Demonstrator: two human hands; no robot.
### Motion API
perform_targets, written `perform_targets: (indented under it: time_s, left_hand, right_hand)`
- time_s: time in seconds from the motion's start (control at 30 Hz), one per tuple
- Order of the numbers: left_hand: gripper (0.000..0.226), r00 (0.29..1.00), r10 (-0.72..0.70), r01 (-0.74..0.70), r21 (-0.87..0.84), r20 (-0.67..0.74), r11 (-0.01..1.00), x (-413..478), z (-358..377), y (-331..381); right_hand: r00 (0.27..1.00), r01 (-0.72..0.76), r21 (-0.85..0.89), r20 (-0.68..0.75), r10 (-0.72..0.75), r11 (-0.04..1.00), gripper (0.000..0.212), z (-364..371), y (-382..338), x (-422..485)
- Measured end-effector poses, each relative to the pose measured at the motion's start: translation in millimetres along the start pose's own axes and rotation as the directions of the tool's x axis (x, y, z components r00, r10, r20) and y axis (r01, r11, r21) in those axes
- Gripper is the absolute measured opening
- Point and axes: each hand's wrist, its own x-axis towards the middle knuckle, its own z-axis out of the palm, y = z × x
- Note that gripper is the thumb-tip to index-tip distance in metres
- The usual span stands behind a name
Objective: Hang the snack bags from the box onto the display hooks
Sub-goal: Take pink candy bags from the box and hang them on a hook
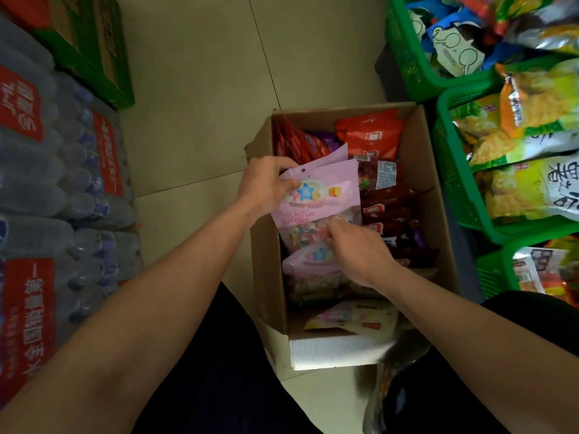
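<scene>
An open cardboard box [423, 170] stands on the floor in front of me, filled with snack bags. My left hand [266, 186] grips the top corner of a pink snack bag [319, 198] with a star print, held upright over the box's left side. A second pink bag sticks up just behind it. My right hand [360, 249] reaches into the box, its fingers on the lower part of the pink bags [310, 267] lying there. Red bags [372, 136] and dark red packs [388, 211] fill the box's far and right parts. No display hooks are in view.
Shrink-wrapped packs of water bottles [47, 183] are stacked at the left, with a green carton [91, 48] behind them. Green plastic baskets [448, 170] full of snack bags line the right side. Beige tiled floor [219, 73] lies beyond the box.
</scene>
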Motion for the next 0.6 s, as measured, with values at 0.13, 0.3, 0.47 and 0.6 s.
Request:
perform_targets:
  time_s: [0.13, 0.3, 0.47, 0.6]
  left_hand:
    - [0.02, 1.0, 0.017, -0.017, -0.007, 0.01, 1.0, 3.4, -1.8, 10.1]
    - [0.016, 0.999, 0.004, -0.004, 0.008, 0.038, 1.0, 2.7, -6.9, 21.5]
    - [0.013, 0.998, -0.005, 0.002, 0.05, 0.067, 0.999, 9.6, -16.5, 41.6]
    - [0.011, 0.996, 0.008, -0.016, 0.096, 0.085, 0.995, 17.6, -30.0, 63.1]
  right_hand:
    - [0.995, -0.029, -0.065, -0.095, 0.022, 0.997, 0.017, -27.7, 10.5, -0.2]
    - [0.998, -0.032, -0.003, -0.052, 0.032, 0.999, 0.025, -54.4, 35.6, 8.1]
    - [0.997, -0.008, 0.106, 0.072, 0.001, 0.994, 0.011, -63.9, 58.9, 13.1]
    - [1.0, -0.014, 0.188, -0.01, 0.016, 0.982, 0.017, -83.0, 66.4, 11.3]
